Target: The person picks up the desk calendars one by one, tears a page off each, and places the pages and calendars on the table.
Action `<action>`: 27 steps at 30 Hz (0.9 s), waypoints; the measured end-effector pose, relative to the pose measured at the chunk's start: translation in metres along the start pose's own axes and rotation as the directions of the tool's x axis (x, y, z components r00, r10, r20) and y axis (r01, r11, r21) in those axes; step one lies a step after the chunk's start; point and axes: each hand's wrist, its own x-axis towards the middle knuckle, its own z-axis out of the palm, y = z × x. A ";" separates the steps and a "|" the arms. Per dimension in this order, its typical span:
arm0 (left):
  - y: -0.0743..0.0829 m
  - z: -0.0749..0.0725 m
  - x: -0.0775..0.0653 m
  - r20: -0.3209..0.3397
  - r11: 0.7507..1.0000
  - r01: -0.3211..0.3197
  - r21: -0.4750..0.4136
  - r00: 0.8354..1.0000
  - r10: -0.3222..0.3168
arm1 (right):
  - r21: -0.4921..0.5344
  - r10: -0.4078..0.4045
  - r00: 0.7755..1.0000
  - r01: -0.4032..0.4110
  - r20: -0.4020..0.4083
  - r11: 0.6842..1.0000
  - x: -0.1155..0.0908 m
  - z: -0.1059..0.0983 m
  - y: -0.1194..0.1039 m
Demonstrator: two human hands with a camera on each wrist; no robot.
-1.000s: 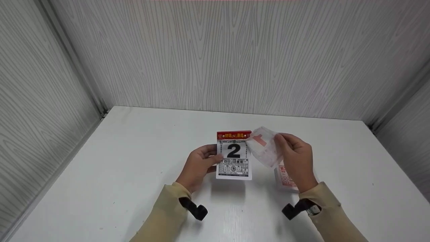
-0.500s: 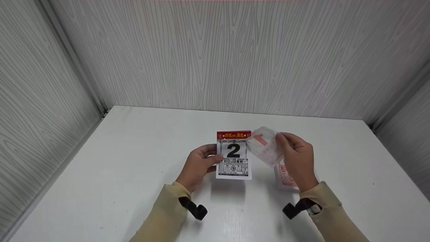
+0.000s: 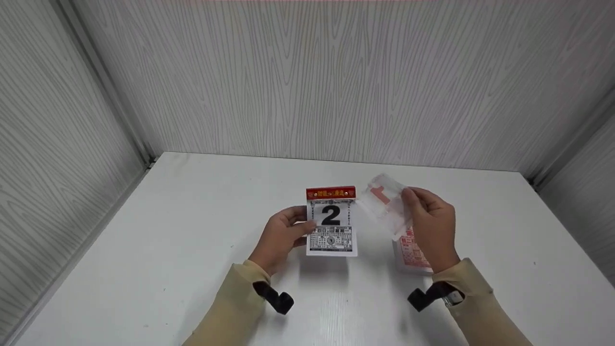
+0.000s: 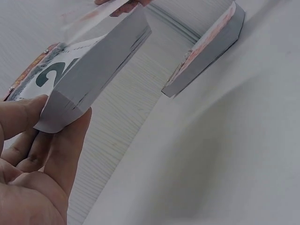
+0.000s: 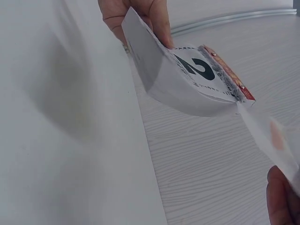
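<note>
In the head view my left hand [image 3: 282, 238] grips the left side of a thick tear-off calendar [image 3: 331, 240], thumb on the front and fingers behind. A red header strip [image 3: 330, 193] with gold characters tops it, and the front sheet shows a large black 2. My right hand [image 3: 435, 230] pinches a thin, translucent calendar page [image 3: 384, 204] bearing a red 1. This page slants up to the right of the calendar. In the right wrist view the page's tip [image 5: 248, 115] meets the calendar's corner below the header; whether it is still joined I cannot tell.
A second calendar pad [image 3: 412, 252] with red print lies on the white table [image 3: 202, 230], partly hidden beneath my right hand. Pale wood-grain panels [image 3: 307, 81] stand at the back and both sides. Black wrist mounts [image 3: 275, 297] sit over the beige sleeves.
My right hand has drawn the red-1 page slightly right, away from the calendar, and the gap at the header has widened. My left hand and the calendar have shifted a little left.
</note>
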 end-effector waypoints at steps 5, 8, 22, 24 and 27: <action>0.002 -0.004 -0.001 0.016 1.000 0.000 0.013 1.000 0.000 | 0.003 0.024 0.999 -0.024 -0.027 1.000 0.004 -0.006 0.000; 0.004 -0.013 -0.002 -0.010 1.000 0.008 0.020 1.000 -0.008 | 0.034 0.007 0.997 -0.004 -0.075 0.999 0.008 -0.009 0.002; 0.018 -0.082 -0.012 -0.242 0.956 0.218 0.197 0.955 -0.169 | -0.187 -0.032 0.999 0.038 0.037 0.982 0.005 0.007 0.021; 0.018 -0.086 -0.013 -0.258 0.941 0.248 0.231 0.948 -0.186 | -0.197 -0.051 0.997 0.063 0.065 0.978 0.005 0.012 0.024; 0.017 -0.091 -0.013 -0.295 0.912 0.287 0.291 0.934 -0.200 | -0.208 -0.066 0.992 0.087 0.108 0.974 0.004 0.020 0.027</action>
